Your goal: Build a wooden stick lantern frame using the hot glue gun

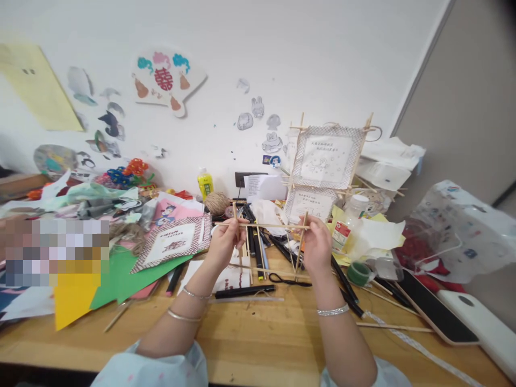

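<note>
A square frame of thin wooden sticks (266, 226) is held upright above the wooden table (262, 333), between both hands. My left hand (224, 241) pinches its left corner, where an upright stick crosses the top stick. On the other side my right hand (316, 243) is closed on the right upright stick. Both wrists wear thin silver bangles. Black pens (258, 252) and loose sticks lie on the table right under the frame.
A finished stick-and-paper lantern (326, 161) leans against the wall behind. Coloured paper sheets (121, 279), a patterned paper panel (171, 242), a twine ball (216, 202), a yellow glue bottle (205, 183) and a green tape roll (358, 273) crowd the table. A tablet (435, 312) lies at the right.
</note>
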Available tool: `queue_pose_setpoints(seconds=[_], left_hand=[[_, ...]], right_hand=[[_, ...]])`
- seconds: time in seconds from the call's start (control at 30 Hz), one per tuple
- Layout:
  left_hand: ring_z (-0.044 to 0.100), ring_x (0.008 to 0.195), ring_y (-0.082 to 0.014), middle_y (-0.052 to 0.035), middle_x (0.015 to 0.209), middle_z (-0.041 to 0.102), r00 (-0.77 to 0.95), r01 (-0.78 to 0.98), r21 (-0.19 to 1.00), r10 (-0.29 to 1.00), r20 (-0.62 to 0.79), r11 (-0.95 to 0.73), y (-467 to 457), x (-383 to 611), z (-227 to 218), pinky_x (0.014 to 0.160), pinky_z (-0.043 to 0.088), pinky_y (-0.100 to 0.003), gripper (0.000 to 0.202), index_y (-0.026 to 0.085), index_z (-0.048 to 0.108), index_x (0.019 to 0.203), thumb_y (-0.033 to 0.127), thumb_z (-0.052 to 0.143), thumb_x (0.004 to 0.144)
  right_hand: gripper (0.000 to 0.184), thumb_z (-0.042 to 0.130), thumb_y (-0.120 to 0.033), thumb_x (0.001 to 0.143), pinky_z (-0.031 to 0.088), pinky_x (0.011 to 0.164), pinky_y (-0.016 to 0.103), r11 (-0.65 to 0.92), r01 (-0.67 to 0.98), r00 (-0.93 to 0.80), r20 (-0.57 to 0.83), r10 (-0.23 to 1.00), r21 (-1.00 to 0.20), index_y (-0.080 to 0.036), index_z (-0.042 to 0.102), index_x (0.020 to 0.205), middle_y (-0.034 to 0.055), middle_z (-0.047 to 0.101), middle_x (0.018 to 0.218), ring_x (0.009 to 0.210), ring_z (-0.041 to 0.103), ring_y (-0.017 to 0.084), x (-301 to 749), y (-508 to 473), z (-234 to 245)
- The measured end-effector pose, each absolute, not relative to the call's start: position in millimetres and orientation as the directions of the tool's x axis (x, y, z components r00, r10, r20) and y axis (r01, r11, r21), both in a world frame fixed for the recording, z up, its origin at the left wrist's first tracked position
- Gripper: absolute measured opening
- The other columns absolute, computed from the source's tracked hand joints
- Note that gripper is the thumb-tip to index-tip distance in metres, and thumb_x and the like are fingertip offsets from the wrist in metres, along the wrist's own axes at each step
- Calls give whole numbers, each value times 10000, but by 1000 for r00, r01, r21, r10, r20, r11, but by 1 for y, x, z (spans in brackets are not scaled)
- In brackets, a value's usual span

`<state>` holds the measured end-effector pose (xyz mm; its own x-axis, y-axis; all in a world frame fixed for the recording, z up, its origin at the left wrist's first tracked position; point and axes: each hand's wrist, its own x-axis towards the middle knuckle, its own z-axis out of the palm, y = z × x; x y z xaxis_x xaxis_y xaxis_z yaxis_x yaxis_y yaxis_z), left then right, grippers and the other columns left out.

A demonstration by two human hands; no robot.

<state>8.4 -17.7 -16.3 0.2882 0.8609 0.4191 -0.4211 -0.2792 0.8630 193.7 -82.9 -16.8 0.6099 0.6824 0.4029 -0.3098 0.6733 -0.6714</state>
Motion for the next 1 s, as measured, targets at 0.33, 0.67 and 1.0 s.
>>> queue_pose_setpoints(seconds=[0.33, 0.67, 1.0], left_hand=[[488, 416, -75, 24, 521, 553, 274, -457, 835, 845, 459, -305, -17, 2, -7, 408, 343, -182, 356, 133, 615, 901, 467, 577, 785], [494, 396, -68, 26, 599, 575, 317, -618, 745, 789, 527, -249, -20, 4, -4, 365, 337, -176, 374, 154, 590, 938, 473, 625, 746], [508, 470, -76, 11, 620, 559, 288, -652, 725, 811, 510, -223, -18, 2, -5, 408, 388, -190, 352, 123, 600, 939, 411, 649, 744]], right_hand=[[159, 559, -275, 697, 471, 558, 257, 657, -263, 522, 469, 712, -706, -180, 674, 753, -10, 616, 663, 560, 531, 106, 192, -80, -23], [266, 609, -431, 732, 467, 551, 257, 676, -256, 491, 510, 706, -691, -181, 632, 819, -34, 549, 601, 525, 513, 93, 189, -86, -15], [319, 609, -469, 726, 471, 545, 254, 668, -266, 534, 471, 702, -695, -179, 624, 858, -22, 603, 632, 533, 551, 100, 193, -83, -17]])
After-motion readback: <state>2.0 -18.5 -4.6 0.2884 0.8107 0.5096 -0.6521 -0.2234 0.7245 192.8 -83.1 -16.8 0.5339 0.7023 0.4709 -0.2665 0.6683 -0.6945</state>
